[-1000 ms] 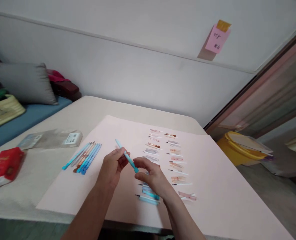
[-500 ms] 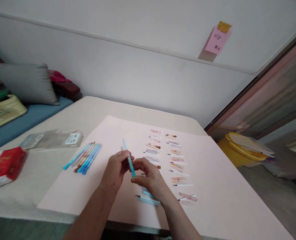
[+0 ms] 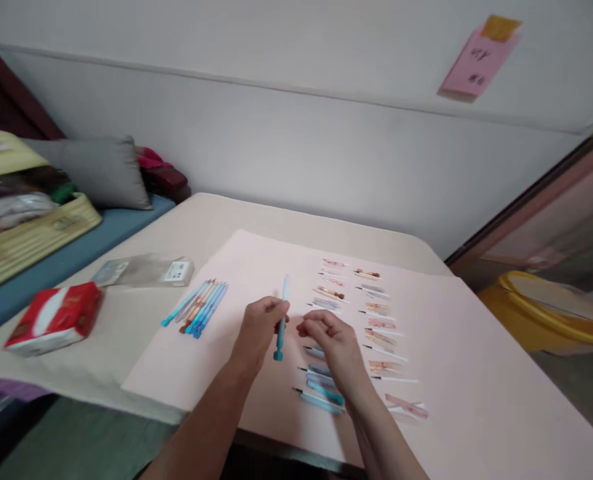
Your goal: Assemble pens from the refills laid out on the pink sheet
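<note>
My left hand [image 3: 257, 331] pinches a light blue pen [image 3: 281, 339] around its middle. The pen stands nearly upright in view, its darker blue end pointing toward me. To the right, apart from the pen, is my right hand [image 3: 337, 343], with thumb and fingertips pressed together; whatever they hold, if anything, is too small to make out. Beneath and beside this hand lie rows of pen parts, among them a bright blue barrel [image 3: 326, 392] and thin white refills [image 3: 394, 380] with dark tips. Left of my hands a bunch of assembled pens [image 3: 207, 308] in blue, brown and grey lies side by side.
A pale pink sheet [image 3: 176, 373] covers much of the table. On its left are a red and white tissue pack [image 3: 56, 317] and a clear plastic pouch [image 3: 143, 272]. A yellow bucket [image 3: 536, 313] stands off the right edge. The wall bears a pink note [image 3: 480, 63].
My right hand has come away from the pen's lower end and moved right. The pen is now more upright in my left hand. The whole view has swung left.
</note>
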{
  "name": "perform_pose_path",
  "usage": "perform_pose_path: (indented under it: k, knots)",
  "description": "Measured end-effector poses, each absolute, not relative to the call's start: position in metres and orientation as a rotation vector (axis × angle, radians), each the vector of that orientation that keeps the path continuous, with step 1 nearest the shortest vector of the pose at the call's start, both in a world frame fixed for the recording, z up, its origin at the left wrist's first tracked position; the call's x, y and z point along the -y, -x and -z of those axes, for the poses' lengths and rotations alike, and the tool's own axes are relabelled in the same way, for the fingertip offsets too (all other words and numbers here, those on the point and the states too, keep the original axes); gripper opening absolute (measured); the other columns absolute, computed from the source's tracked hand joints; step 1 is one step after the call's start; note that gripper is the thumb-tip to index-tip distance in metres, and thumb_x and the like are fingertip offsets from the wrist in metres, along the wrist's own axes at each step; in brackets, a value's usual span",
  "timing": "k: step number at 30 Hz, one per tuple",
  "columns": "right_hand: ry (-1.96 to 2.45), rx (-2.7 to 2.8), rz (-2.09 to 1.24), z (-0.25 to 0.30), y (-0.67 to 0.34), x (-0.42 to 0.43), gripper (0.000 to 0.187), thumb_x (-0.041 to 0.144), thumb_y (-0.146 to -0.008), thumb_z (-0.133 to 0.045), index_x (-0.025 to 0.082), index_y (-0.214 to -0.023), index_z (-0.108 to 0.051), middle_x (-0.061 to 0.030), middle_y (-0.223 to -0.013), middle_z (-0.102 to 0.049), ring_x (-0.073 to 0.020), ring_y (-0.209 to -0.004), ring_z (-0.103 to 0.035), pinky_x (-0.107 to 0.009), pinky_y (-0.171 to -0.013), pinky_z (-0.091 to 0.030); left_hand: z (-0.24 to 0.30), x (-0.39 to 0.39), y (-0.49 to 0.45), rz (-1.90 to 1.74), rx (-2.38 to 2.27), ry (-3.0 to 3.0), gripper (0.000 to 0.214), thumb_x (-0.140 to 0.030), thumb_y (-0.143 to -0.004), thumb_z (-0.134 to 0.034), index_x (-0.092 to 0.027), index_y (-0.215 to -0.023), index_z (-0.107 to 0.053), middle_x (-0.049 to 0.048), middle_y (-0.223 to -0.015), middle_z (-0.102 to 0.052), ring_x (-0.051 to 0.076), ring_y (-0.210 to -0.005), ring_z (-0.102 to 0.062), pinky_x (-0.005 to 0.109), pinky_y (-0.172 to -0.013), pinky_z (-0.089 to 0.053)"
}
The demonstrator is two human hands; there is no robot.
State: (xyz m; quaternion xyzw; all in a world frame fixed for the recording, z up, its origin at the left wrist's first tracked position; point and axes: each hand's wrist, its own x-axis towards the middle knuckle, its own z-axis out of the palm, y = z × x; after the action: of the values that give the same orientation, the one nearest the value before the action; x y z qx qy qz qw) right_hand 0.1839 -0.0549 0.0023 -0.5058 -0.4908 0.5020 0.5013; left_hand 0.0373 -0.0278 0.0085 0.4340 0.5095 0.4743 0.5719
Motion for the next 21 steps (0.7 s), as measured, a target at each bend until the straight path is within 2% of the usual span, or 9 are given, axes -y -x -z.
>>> perform_pose_path:
  k: [2,4,8,11,15,21]
  knots:
    - [1.223,1.108,-1.179,0.001,-0.186,0.053,0.021,0.037,-0.076,-0.064,0.017,-0.081,-0.061,-0.0037,-0.071,-0.067,-0.0178,-0.070,-0.063,-0.032,-0.073,-0.047,-0.005,0.022,-0.030,-1.039,-1.360,-1.204,0.022,-0.038,-0.075,-0.056,-0.017,-0.074,-0.059,-0.0007,-0.059,-0.054,0.011,-0.051,-0.046,0.024,-0.051,-0.035]
    - [1.215,1.044,-1.164,0.004,-0.187,0.051,0.022,0.038,-0.075,-0.065,0.017,-0.080,-0.061,-0.0036,-0.072,-0.067,-0.0172,-0.069,-0.062,-0.032,-0.072,-0.048,0.000,0.015,-0.018,-0.947,-1.608,-1.436,0.015,-0.034,-0.075,-0.055,-0.019,-0.078,-0.059,-0.0006,-0.060,-0.056,0.013,-0.056,-0.050,0.024,-0.053,-0.034]
    - [1.203,0.998,-1.170,0.005,-0.185,0.051,0.022,0.038,-0.075,-0.065,0.017,-0.077,-0.062,-0.0033,-0.071,-0.067,-0.0162,-0.067,-0.062,-0.031,-0.072,-0.048,0.017,0.002,0.019,-0.535,-2.069,-1.798,0.016,-0.026,-0.082,-0.045,-0.020,-0.085,-0.060,0.0057,-0.074,-0.064,0.021,-0.077,-0.059,0.028,-0.064,-0.037]
    - [1.205,0.976,-1.186,0.002,-0.179,0.050,0.023,0.039,-0.074,-0.065,0.017,-0.075,-0.062,-0.0031,-0.068,-0.067,-0.0159,-0.065,-0.061,-0.030,-0.070,-0.047,0.030,-0.007,0.042,-0.245,-2.344,-1.752,0.018,-0.021,-0.082,-0.045,-0.017,-0.091,-0.061,0.0111,-0.085,-0.067,0.024,-0.085,-0.061,0.029,-0.067,-0.039]
    - [1.205,0.939,-1.182,-0.001,-0.176,0.046,0.022,0.039,-0.074,-0.065,0.017,-0.074,-0.062,-0.0022,-0.067,-0.066,-0.0151,-0.065,-0.059,-0.030,-0.068,-0.046,0.043,-0.014,0.052,-0.211,-2.473,-1.746,0.021,-0.020,-0.083,-0.043,-0.015,-0.092,-0.061,0.0155,-0.095,-0.065,0.028,-0.090,-0.061,0.033,-0.068,-0.041]
    - [1.190,0.900,-1.197,0.002,-0.188,0.040,0.022,0.038,-0.075,-0.063,0.016,-0.073,-0.062,-0.0025,-0.068,-0.065,-0.0149,-0.066,-0.059,-0.030,-0.069,-0.046,0.056,-0.018,0.044,-0.202,-2.520,-1.880,0.027,-0.021,-0.086,-0.038,-0.011,-0.094,-0.061,0.0180,-0.094,-0.063,0.030,-0.093,-0.059,0.036,-0.075,-0.040]
